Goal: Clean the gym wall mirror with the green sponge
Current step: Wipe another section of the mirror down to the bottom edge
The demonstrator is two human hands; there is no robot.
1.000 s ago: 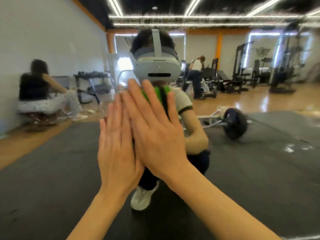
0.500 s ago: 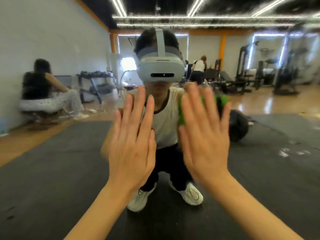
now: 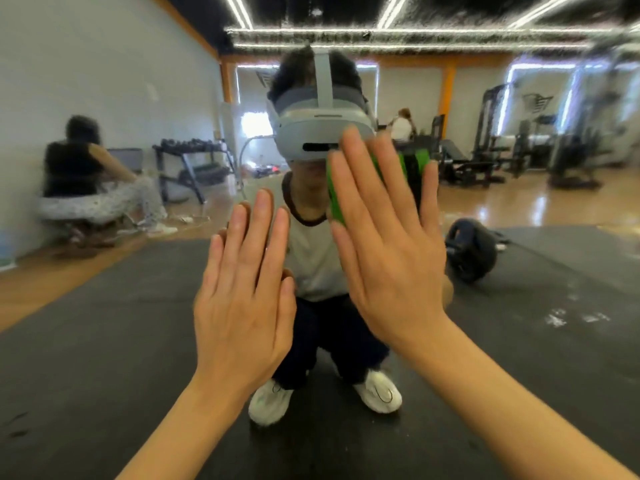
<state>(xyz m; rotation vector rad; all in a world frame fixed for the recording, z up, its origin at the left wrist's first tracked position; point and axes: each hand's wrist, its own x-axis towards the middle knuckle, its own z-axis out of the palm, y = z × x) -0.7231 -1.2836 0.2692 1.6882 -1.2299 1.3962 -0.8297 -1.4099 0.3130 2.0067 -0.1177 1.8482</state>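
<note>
The wall mirror [image 3: 104, 306] fills the whole view and reflects me crouching in a headset. My right hand [image 3: 388, 244] presses the green sponge [image 3: 398, 168] flat against the glass with straight fingers; green edges show past my fingers, and the hand hides the rest. To its left and slightly lower, my left hand [image 3: 246, 289] rests flat on the mirror, fingers straight and together, holding nothing. Wet streaks [image 3: 415, 32] blur the upper part of the glass.
The reflection shows a dark floor mat, a barbell plate [image 3: 471, 251] at the right, a dumbbell rack [image 3: 190, 157], weight machines [image 3: 502, 133] and a seated person [image 3: 90, 181] at the left. Pale smears [image 3: 561, 317] mark the glass at lower right.
My right hand slid the sponge across the glass from over my left hand out to the right, then a little upward. My left hand stayed nearly in place.
</note>
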